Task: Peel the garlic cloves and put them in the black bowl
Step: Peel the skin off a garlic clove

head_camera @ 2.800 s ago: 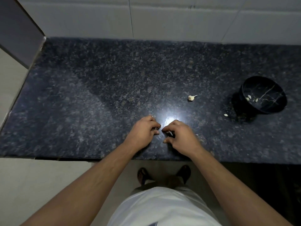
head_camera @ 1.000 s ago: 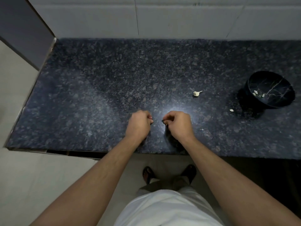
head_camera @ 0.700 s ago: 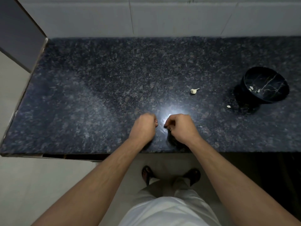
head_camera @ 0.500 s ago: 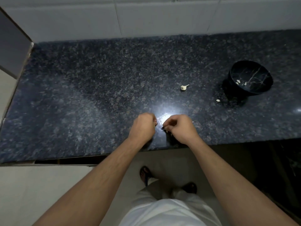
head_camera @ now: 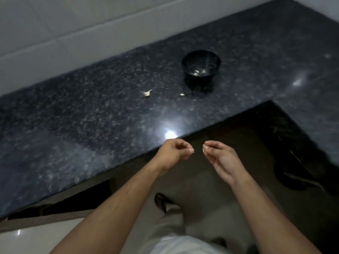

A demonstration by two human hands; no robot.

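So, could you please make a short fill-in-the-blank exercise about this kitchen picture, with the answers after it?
1. The peeled cloves lie inside the ____ bowl.
2. The right hand pinches a small pale piece between thumb and ____.
3. The garlic piece with a stem lies on the counter, to the ____ of the bowl in the picture.
4. Both hands are held in front of the counter's ____, apart from each other; the left hand has curled fingers.

Answers: black; forefinger; left; edge

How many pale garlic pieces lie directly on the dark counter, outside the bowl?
2: one piece with a stalk left of the black bowl, one small bit just before it. Others may blend into the speckles.
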